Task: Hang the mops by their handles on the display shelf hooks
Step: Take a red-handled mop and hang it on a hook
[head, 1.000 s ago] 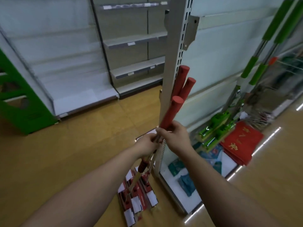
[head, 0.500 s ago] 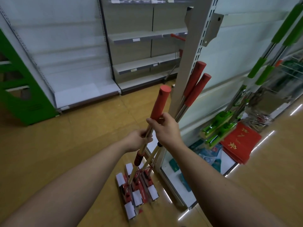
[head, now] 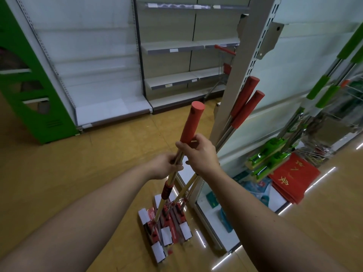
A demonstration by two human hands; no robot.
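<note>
I hold one red-handled mop (head: 192, 123) upright in front of me. My left hand (head: 167, 166) grips its metal pole below the red foam grip. My right hand (head: 200, 154) wraps the pole right at the bottom of that grip. Its head (head: 152, 229) rests on the floor beside the other mop heads. Two more red-handled mops (head: 244, 104) lean against the slotted upright (head: 238, 81) of the display shelf. No hooks are visible in this view.
Two green-handled mops (head: 322, 89) lean on the shelf to the right, above a stack of red packets (head: 292, 178). Bare grey shelving (head: 176, 48) stands behind, with a red-handled trolley (head: 224, 61) beside it. A green cabinet (head: 29, 79) is at the left.
The mop in my hands has come away from the two leaning on the upright, moving left and toward me. My view has shifted, showing more of the back shelving.
</note>
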